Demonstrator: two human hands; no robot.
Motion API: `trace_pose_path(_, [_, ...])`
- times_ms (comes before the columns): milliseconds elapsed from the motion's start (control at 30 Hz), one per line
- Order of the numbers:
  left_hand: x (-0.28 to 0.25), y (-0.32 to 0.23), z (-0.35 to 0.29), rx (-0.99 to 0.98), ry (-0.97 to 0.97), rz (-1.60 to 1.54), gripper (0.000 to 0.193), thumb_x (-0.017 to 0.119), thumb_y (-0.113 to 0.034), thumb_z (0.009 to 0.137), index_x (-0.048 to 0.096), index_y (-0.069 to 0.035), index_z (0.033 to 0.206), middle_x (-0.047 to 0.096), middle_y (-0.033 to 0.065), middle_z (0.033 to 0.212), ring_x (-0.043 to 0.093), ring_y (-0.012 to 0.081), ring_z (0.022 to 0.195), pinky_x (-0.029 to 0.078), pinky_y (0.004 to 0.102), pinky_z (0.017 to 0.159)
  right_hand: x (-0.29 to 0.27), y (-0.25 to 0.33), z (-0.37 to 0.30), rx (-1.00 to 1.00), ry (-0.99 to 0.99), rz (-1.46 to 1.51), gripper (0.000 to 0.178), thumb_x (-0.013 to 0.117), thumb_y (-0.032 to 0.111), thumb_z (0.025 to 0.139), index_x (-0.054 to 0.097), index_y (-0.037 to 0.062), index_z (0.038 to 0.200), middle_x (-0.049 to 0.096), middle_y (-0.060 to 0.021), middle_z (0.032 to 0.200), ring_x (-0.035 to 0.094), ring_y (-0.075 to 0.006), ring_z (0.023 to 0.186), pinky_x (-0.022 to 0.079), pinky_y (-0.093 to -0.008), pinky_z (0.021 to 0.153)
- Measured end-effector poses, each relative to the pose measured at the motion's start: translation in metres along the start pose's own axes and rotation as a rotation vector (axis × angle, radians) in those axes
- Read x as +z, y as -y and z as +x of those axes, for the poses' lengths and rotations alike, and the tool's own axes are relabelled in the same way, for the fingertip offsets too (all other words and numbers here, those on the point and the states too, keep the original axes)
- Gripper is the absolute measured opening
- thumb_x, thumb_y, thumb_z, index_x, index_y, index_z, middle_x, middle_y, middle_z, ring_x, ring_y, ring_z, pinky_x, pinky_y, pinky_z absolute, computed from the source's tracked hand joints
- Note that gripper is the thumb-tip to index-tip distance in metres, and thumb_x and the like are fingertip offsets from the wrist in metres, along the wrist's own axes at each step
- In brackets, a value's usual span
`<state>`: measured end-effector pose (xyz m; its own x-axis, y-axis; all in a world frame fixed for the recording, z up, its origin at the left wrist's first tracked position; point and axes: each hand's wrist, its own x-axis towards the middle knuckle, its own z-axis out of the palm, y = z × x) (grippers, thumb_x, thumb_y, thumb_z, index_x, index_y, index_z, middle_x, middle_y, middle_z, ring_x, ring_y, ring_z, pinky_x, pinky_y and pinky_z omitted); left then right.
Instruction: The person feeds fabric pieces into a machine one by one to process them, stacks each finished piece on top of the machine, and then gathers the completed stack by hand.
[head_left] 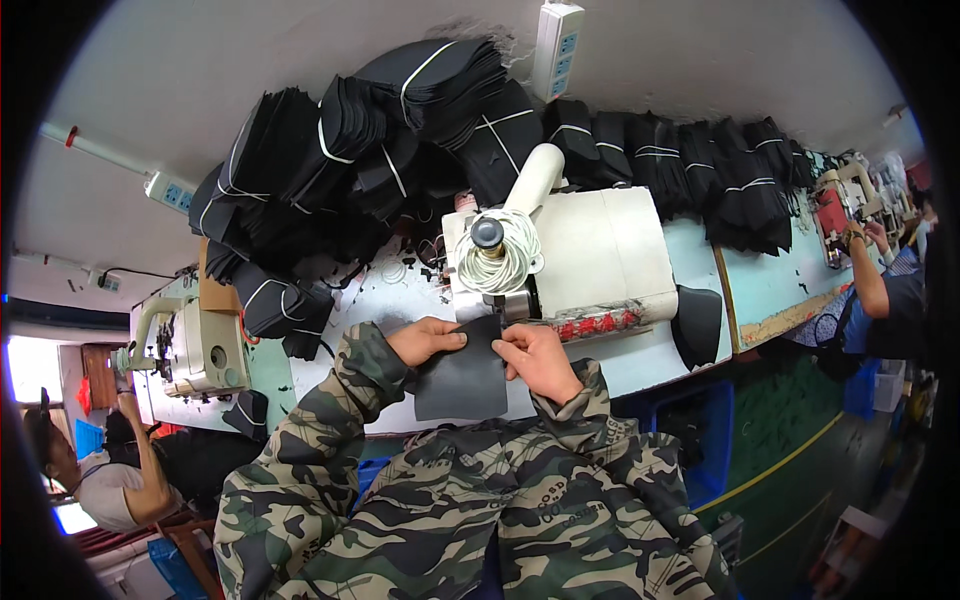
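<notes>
A flat, roughly rectangular sheet of matte black material (461, 385) is held in front of the cream-white metal sewing-type machine (605, 255), near the front edge of the pale worktable (640, 365). Its upper left part is pinched by the left hand (425, 342), which is nearly closed, with the thumb laid on top and the fingers mostly hidden. The upper right edge is gripped by the right hand (541, 362), its thumb and forefinger drawn together and the remaining fingers curled. The top of the sheet is brought close to the machine's head; whether the working part is touched cannot be told. Both wrists are covered by the green, black and tan camouflage sleeves (318, 425). On the machine's head a loose coil of whitish cord (498, 265) is seen around a round black knob (487, 233). Just right of the machine a dark, curved-edged stack (697, 325) is set on the table. Behind, black stacks bound with white bands (345, 125) are heaped to the left, and a row of similar black bundles (745, 190) is lined up to the right. Beneath the table's right side, a blue plastic bin (712, 440) is seen.
</notes>
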<state>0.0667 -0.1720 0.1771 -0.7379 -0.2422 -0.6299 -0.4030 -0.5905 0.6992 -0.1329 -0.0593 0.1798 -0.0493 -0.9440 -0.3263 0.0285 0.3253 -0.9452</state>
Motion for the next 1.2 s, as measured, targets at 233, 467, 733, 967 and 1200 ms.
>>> trace_pose_path(233, [0.001, 0.009, 0.000, -0.112, 0.003, -0.152, 0.027, 0.051, -0.016, 0.093, 0.056, 0.003, 0.111, 0.063, 0.0022, 0.093, 0.057, 0.0066, 0.079, 0.047, 0.0221, 0.073, -0.008, -0.003, 0.003, 0.006, 0.085, -0.152, 0.019, 0.062, 0.015, 0.082, 0.062, -0.0040, 0.082, 0.061, -0.0110, 0.062, 0.060, -0.0173, 0.050, 0.046, -0.0291, 0.049])
trace_pose_path(467, [-0.003, 0.001, 0.002, 0.013, -0.182, 0.275, 0.024, 0.054, -0.016, 0.090, 0.061, 0.005, 0.101, 0.063, 0.0008, 0.080, 0.054, 0.0061, 0.068, 0.045, 0.0223, 0.065, -0.036, 0.027, 0.003, -0.226, -0.147, -0.587, 0.014, 0.064, 0.012, 0.078, 0.064, -0.0001, 0.084, 0.064, -0.0147, 0.070, 0.063, -0.0257, 0.061, 0.048, -0.0308, 0.056])
trace_pose_path(733, [0.001, -0.017, 0.002, -0.009, -0.153, 0.381, 0.027, 0.056, -0.015, 0.088, 0.060, 0.006, 0.104, 0.064, 0.0032, 0.083, 0.055, 0.0069, 0.071, 0.046, 0.0231, 0.067, -0.040, 0.033, 0.005, -0.250, -0.142, -0.594, 0.014, 0.064, 0.011, 0.078, 0.064, -0.0015, 0.084, 0.065, -0.0148, 0.070, 0.064, -0.0241, 0.060, 0.048, -0.0303, 0.056])
trace_pose_path(967, [-0.003, -0.020, 0.016, 0.116, -0.084, 0.455, 0.025, 0.056, -0.017, 0.087, 0.062, 0.005, 0.098, 0.064, 0.0057, 0.076, 0.054, 0.0092, 0.066, 0.045, 0.0264, 0.064, -0.045, 0.045, 0.004, -0.301, -0.144, -0.814, 0.024, 0.067, 0.018, 0.074, 0.061, 0.0016, 0.090, 0.061, -0.0123, 0.079, 0.060, -0.0284, 0.074, 0.048, -0.0364, 0.064])
trace_pose_path(1200, [-0.012, -0.025, 0.002, 0.081, -0.129, 0.359, 0.024, 0.058, -0.016, 0.086, 0.063, 0.004, 0.097, 0.064, 0.0038, 0.077, 0.053, 0.0081, 0.064, 0.045, 0.0256, 0.062, -0.049, 0.044, 0.021, -0.320, -0.067, -1.007, 0.030, 0.069, 0.024, 0.070, 0.057, 0.0026, 0.088, 0.056, -0.0116, 0.084, 0.055, -0.0305, 0.084, 0.047, -0.0413, 0.069])
